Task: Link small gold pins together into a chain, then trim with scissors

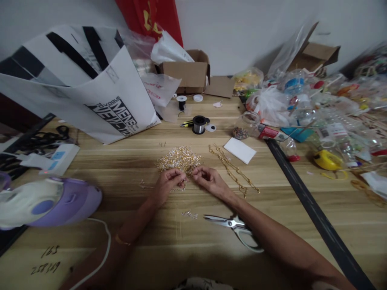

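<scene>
Scissors [232, 222] lie low in my camera view, on the near part of the bench [157, 249], while just beyond my left hand [166, 183] and right hand [211, 181], both about equally near, the chain heap [178, 158] stretches sideways, each grip being pinched narrow, though on what I cannot tell.

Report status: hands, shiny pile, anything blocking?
Left hand, right hand close together at shiny pile. Anything held: too small to tell. Scissors nearby, seemingly not blocking.

One head-worn view — forward, downward, near tabletop [193, 249]; wall [226, 36] beyond
</scene>
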`<state>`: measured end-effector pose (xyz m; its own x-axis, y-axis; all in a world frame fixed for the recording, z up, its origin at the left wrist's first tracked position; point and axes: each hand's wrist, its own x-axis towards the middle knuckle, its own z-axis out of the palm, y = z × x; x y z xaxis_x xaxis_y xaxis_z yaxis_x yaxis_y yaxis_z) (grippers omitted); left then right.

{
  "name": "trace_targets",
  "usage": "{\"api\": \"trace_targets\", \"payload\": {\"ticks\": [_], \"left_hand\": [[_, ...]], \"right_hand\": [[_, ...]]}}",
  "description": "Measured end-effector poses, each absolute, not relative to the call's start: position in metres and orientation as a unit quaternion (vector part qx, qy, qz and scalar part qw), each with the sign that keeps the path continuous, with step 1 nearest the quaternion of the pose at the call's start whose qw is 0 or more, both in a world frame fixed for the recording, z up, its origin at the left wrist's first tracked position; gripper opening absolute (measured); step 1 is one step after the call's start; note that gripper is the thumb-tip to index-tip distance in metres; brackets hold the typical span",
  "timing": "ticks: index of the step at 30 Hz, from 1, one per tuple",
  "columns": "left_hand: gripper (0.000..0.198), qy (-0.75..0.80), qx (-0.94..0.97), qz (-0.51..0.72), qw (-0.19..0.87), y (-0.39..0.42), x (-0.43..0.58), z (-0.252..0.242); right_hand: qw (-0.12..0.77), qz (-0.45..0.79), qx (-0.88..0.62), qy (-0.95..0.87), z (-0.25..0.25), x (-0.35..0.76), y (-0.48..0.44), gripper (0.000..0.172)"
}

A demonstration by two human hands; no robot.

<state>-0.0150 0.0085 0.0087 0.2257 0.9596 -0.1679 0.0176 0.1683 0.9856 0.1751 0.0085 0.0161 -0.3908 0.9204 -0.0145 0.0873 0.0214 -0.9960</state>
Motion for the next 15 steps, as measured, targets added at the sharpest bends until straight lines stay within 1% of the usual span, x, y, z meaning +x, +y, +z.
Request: {"api": "trace_targets", "payload": {"ticks": [4, 11, 15], "left_hand": [[0.024, 0.481, 0.519, 0.401, 0.581, 0.0084, -0.0171, 0.0089], [0.025, 0.491, 0.556, 0.376, 0.556, 0.0079, -0.015, 0.016], [0.024, 0.473, 0.605, 0.361, 0.53, 0.008, -0.0151, 0.0122]], "right_hand": [[0.359, 0.509, -0.415, -0.663, 0.0095, 0.176, 0.0088, 0.022], [0.381, 0.327, -0.384, -0.775, 0.0069, 0.1779, 0.0069, 0.013], [0.378, 0.238, -0.338, -0.828, 0.0068, 0.1787, 0.0032, 0.011]]}}
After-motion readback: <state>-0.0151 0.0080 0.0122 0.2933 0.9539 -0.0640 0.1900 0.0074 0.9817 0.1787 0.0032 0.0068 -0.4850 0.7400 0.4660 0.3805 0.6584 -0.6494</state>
